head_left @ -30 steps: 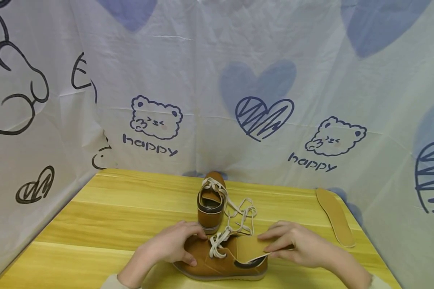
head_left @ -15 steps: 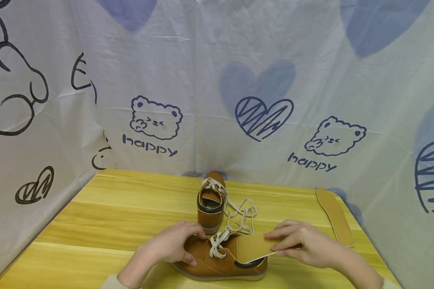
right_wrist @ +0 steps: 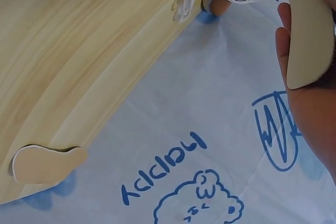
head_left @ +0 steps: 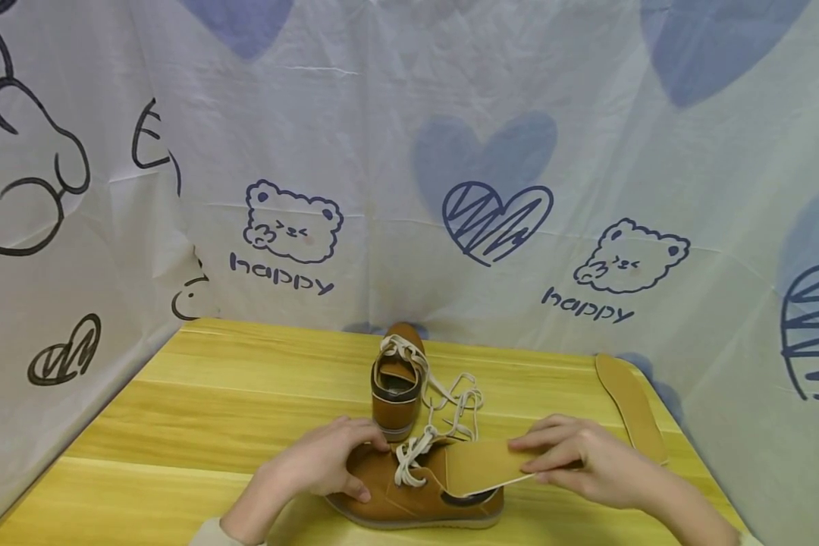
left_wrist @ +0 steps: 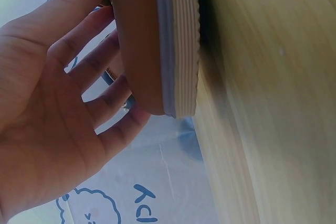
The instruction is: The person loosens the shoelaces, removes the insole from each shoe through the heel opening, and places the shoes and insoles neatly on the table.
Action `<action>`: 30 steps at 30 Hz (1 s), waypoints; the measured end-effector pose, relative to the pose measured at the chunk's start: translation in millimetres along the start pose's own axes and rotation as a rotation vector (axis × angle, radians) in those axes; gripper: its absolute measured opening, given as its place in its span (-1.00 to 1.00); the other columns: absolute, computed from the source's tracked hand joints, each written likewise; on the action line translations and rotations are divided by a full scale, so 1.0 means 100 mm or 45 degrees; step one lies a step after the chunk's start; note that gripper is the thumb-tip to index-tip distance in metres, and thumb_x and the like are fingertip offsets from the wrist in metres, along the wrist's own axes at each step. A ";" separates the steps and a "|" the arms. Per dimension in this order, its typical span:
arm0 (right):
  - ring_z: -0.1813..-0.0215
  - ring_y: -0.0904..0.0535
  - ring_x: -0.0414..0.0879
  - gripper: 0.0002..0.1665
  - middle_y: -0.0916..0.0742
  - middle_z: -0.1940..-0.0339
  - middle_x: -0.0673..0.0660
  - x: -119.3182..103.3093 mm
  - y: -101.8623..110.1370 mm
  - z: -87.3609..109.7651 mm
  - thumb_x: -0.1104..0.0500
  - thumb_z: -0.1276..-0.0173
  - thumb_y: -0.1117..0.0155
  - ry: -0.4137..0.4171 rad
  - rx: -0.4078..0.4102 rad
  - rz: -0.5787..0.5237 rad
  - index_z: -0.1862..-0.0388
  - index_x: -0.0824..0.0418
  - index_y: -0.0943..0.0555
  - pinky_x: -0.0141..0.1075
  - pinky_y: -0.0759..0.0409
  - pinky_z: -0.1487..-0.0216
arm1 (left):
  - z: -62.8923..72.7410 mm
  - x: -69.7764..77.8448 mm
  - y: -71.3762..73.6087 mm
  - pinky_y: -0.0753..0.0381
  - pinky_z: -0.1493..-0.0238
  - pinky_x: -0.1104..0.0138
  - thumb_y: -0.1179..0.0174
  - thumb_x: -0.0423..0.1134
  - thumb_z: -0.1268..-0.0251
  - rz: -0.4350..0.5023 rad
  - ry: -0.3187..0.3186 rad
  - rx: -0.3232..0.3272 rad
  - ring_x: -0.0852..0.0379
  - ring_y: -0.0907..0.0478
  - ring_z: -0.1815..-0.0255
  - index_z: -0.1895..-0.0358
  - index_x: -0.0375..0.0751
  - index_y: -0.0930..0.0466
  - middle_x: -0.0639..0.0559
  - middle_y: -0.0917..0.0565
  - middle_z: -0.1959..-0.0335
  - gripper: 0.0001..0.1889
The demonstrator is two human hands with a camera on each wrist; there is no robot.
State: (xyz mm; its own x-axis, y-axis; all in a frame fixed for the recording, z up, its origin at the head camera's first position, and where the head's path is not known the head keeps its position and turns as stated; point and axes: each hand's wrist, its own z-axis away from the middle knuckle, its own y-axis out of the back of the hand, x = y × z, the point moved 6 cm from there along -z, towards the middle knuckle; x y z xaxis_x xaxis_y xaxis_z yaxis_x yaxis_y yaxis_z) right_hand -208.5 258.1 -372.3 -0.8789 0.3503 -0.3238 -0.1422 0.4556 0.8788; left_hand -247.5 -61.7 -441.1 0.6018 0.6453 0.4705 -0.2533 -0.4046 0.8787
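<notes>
A brown lace-up shoe lies lengthwise at the front of the table, toe to the left. My left hand grips its toe, thumb on the near side and fingers on the far side; the left wrist view shows the palm beside the ridged sole. A tan insole sticks up and out of the shoe's opening over the heel, its front part hidden inside. My right hand pinches the insole's outer end. In the right wrist view, that rounded end lies against my fingers and palm.
Behind stands the second brown shoe, heel towards me, its loose white laces trailing to the right. Another tan insole lies at the table's right edge. A printed white cloth hangs around the wooden table.
My right hand has moved a little to the right with the insole, and more of the insole shows outside the shoe. The left hand and shoe have stayed in place.
</notes>
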 end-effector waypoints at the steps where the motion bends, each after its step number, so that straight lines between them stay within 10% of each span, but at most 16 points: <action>1: -0.16 -0.65 -0.08 -0.66 -0.77 -0.18 0.05 0.00 0.00 0.01 0.32 -0.29 -0.51 0.000 0.004 0.006 -0.02 0.04 -0.83 -0.31 -0.70 -0.08 | 0.00 0.00 0.00 -0.57 -0.28 0.00 -0.68 -0.07 0.15 0.000 0.002 0.000 0.02 -0.54 -0.23 -0.05 0.10 -0.65 0.24 -0.64 -0.19 -0.41; 30: -0.24 -0.63 -0.09 -0.58 -0.77 -0.19 0.05 0.00 0.07 0.42 0.36 -0.22 -0.54 -0.056 0.191 0.031 -0.04 0.02 -0.82 -0.62 -0.36 -0.34 | 0.00 0.00 0.00 -0.54 -0.31 -0.05 -0.68 -0.09 0.15 0.020 0.020 -0.012 -0.03 -0.53 -0.26 -0.06 0.08 -0.65 0.19 -0.63 -0.22 -0.40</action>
State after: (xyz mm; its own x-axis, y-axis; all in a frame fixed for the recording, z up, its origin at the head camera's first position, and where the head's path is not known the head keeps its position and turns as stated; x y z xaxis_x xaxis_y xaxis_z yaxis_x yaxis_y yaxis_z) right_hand -190.4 295.3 -380.5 -0.8601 0.3965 -0.3210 -0.0485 0.5628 0.8252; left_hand -247.8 -61.5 -441.1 0.5857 0.6489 0.4856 -0.2702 -0.4085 0.8718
